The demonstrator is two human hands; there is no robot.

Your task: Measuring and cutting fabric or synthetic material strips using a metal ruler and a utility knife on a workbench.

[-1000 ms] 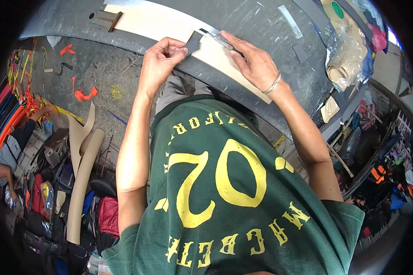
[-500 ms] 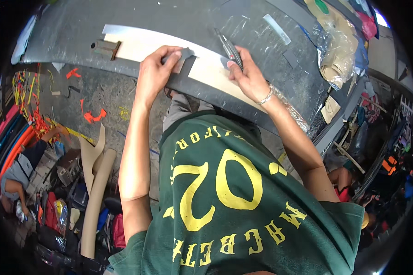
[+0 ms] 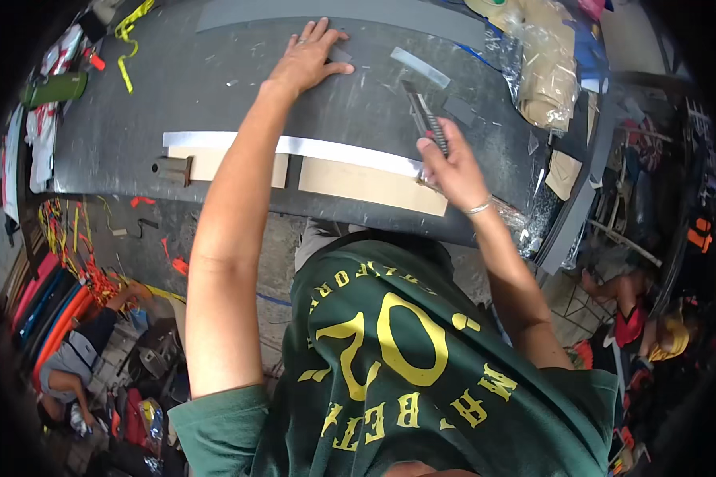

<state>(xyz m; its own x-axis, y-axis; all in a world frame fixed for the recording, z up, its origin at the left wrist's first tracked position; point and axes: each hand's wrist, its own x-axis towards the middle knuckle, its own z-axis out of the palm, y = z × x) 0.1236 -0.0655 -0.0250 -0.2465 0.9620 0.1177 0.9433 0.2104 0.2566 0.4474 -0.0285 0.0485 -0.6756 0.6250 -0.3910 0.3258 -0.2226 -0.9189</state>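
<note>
My left hand [image 3: 310,57] reaches to the far part of the dark worktable [image 3: 135,103], fingers spread and palm down. A small grey piece [image 3: 340,54] shows between its thumb and forefinger, lying on the table. My right hand [image 3: 450,163] grips a utility knife [image 3: 426,115], its blade end pointing away from me. Between me and my hands lies a long metal straightedge [image 3: 350,152] along the far edge of two cream pieces, left [image 3: 250,167] and right [image 3: 366,184], with a dark gap between them. A short metal tube [image 3: 171,169] rests on the left piece.
A pale translucent strip [image 3: 420,67] lies beyond the knife. Plastic-wrapped beige material [image 3: 550,71] stands at the far right. A green roll [image 3: 54,90] and yellow strap [image 3: 126,48] are at the far left. Another person [image 3: 75,362] is at lower left, on the floor.
My left hand has moved away to the far part of the table and opened, letting go of the small grey piece. My right hand still holds the knife. The view has shifted.
</note>
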